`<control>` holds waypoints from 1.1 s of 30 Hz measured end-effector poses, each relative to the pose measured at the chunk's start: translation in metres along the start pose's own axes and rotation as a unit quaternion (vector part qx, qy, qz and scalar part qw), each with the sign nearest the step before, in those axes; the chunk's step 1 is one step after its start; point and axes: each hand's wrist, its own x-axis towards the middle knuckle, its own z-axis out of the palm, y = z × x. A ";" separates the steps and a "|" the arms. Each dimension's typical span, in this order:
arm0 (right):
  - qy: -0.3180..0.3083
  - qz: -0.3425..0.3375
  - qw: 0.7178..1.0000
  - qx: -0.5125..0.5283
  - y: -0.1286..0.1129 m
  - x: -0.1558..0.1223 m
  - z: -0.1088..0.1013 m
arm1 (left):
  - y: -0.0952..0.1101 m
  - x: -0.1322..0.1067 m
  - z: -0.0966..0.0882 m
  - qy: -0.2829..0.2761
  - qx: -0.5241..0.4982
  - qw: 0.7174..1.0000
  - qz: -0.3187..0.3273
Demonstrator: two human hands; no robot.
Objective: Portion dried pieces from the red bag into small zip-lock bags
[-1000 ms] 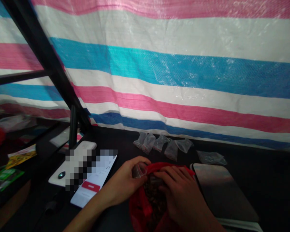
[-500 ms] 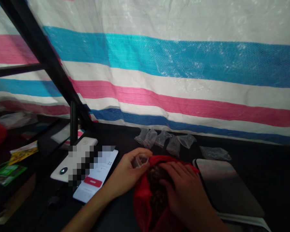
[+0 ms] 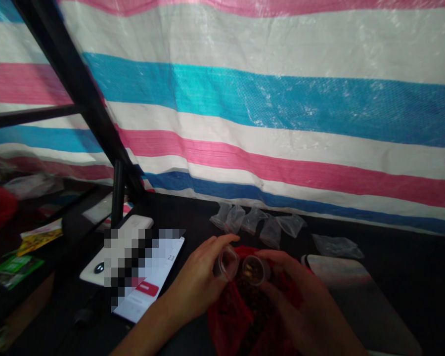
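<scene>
My left hand (image 3: 196,274) is closed round a small clear plastic bag (image 3: 230,262), its mouth spread open toward the right. Between the thumb and fingers of my right hand (image 3: 304,296) is a small round cup (image 3: 264,271) with light brown pieces inside, tilted so that I see into it. The cup is close beside the bag's mouth; whether they touch I cannot tell. Below both hands stands a red bag (image 3: 226,321), open at the top, with many small dark brown pieces in it. Dim light hides what kind they are.
Several small clear bags (image 3: 270,232) stand filled or puffed at the back of the black table, beside a flatter one (image 3: 337,246). A pale device (image 3: 143,223) and a lit phone (image 3: 133,300) lie left. To the right is a grey flat slab (image 3: 359,296). A striped sheet (image 3: 282,99) hangs behind.
My right hand has come up out of the red bag with the cup holding brown pieces. My left hand has turned the small bag's mouth toward it. The view has shifted slightly.
</scene>
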 end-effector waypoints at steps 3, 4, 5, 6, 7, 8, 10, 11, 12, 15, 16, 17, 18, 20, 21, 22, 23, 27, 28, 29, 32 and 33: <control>0.054 -0.104 0.990 -0.079 0.001 -0.005 0.004 | 0.006 -0.002 0.001 -0.042 0.048 0.997 0.031; 0.075 -0.151 0.979 -0.115 0.001 -0.006 0.006 | 0.008 -0.003 0.001 -0.053 0.050 0.997 0.040; 0.093 -0.193 0.966 -0.145 0.001 -0.006 0.008 | 0.009 -0.003 0.002 -0.059 0.045 0.996 0.046; 0.108 -0.228 0.953 -0.167 0.000 -0.006 0.009 | 0.010 -0.003 0.003 -0.061 0.036 0.996 0.050; 0.121 -0.256 0.942 -0.181 -0.001 -0.005 0.010 | 0.010 -0.004 0.004 -0.058 0.025 0.996 0.055; 0.132 -0.279 0.933 -0.188 -0.003 -0.004 0.010 | 0.009 -0.004 0.005 -0.055 0.013 0.997 0.059; 0.140 -0.305 0.923 -0.190 -0.006 -0.002 0.008 | 0.008 -0.004 0.006 -0.051 0.001 0.997 0.063; 0.136 -0.312 0.921 -0.192 -0.007 -0.002 0.006 | 0.007 -0.004 0.007 -0.050 0.001 0.997 0.064; 0.129 -0.313 0.921 -0.195 -0.008 -0.001 0.005 | 0.007 -0.005 0.008 -0.050 0.002 0.997 0.065; 0.113 -0.286 0.927 -0.213 -0.004 -0.002 0.001 | 0.008 -0.005 0.008 -0.054 -0.002 0.997 0.054; 0.117 -0.271 0.931 -0.215 -0.001 -0.002 -0.001 | 0.008 -0.004 0.007 -0.051 -0.006 0.998 0.046; 0.125 -0.253 0.935 -0.215 0.001 -0.002 -0.004 | 0.009 -0.004 0.005 -0.044 -0.009 0.998 0.035; 0.130 -0.235 0.939 -0.213 0.004 -0.001 -0.006 | 0.010 -0.003 0.003 -0.034 -0.009 0.999 0.021; 0.112 -0.210 0.948 -0.213 0.009 -0.001 -0.013 | 0.013 -0.002 -0.003 -0.022 0.009 1.000 -0.012; 0.084 -0.206 0.951 -0.216 0.012 -0.001 -0.016 | 0.014 -0.001 -0.007 -0.025 0.027 0.999 -0.029; 0.048 -0.208 0.952 -0.220 0.016 -0.001 -0.019 | 0.017 -0.001 -0.010 -0.032 0.049 0.997 -0.048; 0.012 -0.209 0.951 -0.226 0.019 -0.001 -0.021 | 0.019 -0.001 -0.014 -0.043 0.069 0.994 -0.067; -0.035 -0.153 0.954 -0.257 0.035 -0.002 -0.021 | 0.026 -0.007 -0.023 -0.095 0.106 0.982 -0.125; -0.045 -0.134 0.956 -0.258 0.038 -0.002 -0.020 | 0.027 -0.009 -0.023 -0.109 0.105 0.980 -0.130; -0.061 -0.118 0.958 -0.254 0.040 -0.001 -0.019 | 0.026 -0.010 -0.024 -0.123 0.099 0.979 -0.129; -0.100 -0.094 0.966 -0.221 0.035 0.001 -0.022 | 0.023 -0.009 -0.021 -0.134 0.062 0.982 -0.115; -0.095 -0.093 0.970 -0.204 0.031 0.002 -0.026 | 0.022 -0.007 -0.020 -0.121 0.039 0.986 -0.112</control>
